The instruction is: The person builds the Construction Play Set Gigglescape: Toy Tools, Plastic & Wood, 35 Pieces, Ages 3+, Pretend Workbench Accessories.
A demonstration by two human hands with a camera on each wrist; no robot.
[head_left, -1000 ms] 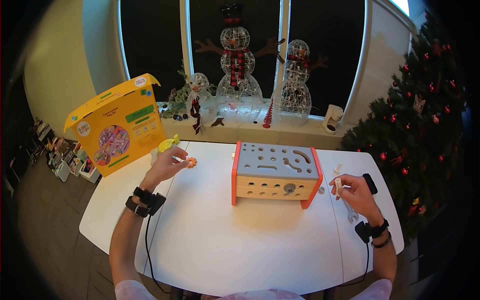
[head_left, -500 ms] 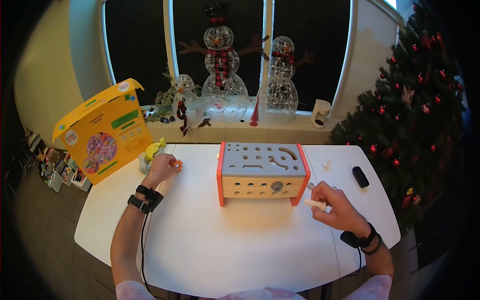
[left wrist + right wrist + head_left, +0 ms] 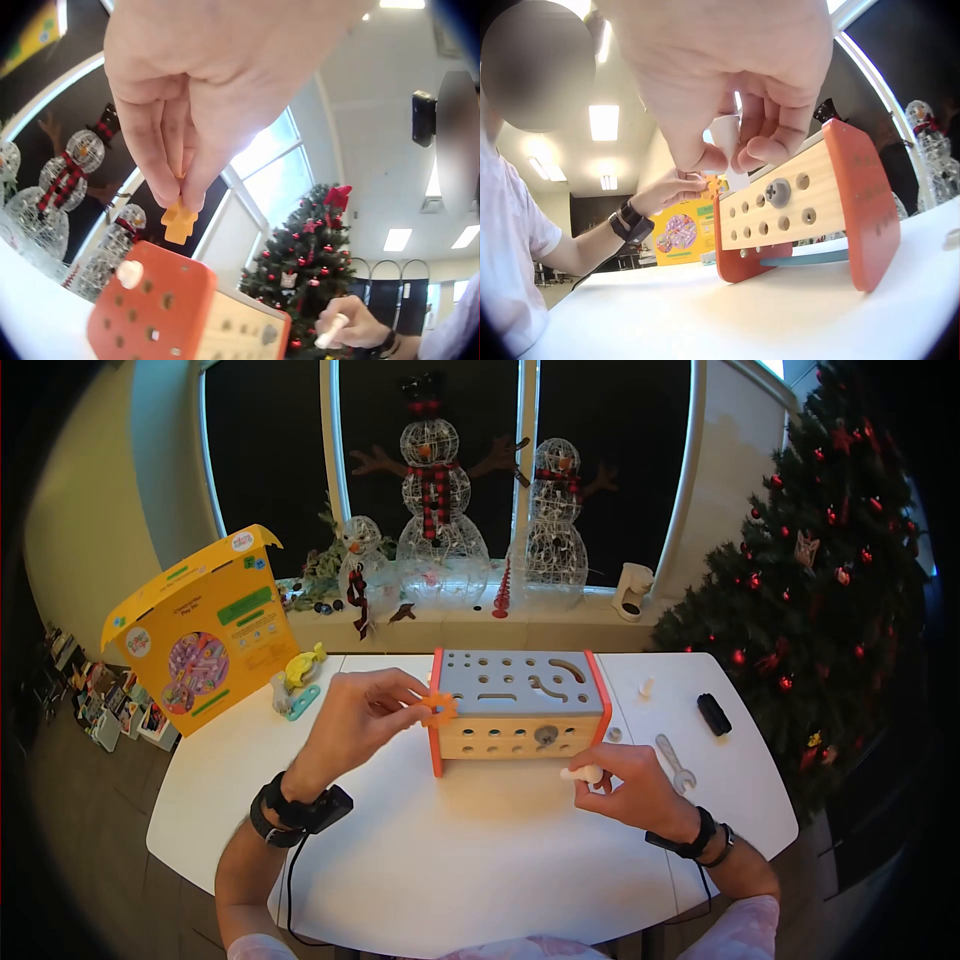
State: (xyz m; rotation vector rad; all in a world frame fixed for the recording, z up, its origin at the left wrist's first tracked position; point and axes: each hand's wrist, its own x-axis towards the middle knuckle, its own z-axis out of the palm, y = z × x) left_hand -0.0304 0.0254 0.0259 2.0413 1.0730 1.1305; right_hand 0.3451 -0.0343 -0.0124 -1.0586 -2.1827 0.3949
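Note:
A toy workbench [image 3: 520, 725] with a grey, slotted top, wooden front and red end panels stands on the table. My left hand [image 3: 360, 720] pinches an orange toothed gear [image 3: 440, 708] between thumb and fingertips, close by the workbench's left end. In the left wrist view the gear [image 3: 180, 223] hangs just above the red panel, from which a white knob [image 3: 130, 274] sticks out. Near the front right corner, my right hand [image 3: 640, 790] holds a white peg [image 3: 580, 774] between thumb and fingers. A grey cross-slotted screw [image 3: 778, 193] sits in the wooden front.
Right of the workbench lie a grey wrench [image 3: 675, 765], a black case [image 3: 713, 714] and another white peg [image 3: 646, 688]. A yellow box [image 3: 200, 635] stands at the left, beside a yellow toy piece [image 3: 302, 666] and a teal strip [image 3: 302, 702].
My left hand has carried the gear rightward from the table's left side to the workbench. My right hand has moved left with its peg, from beside the wrench toward the workbench's front.

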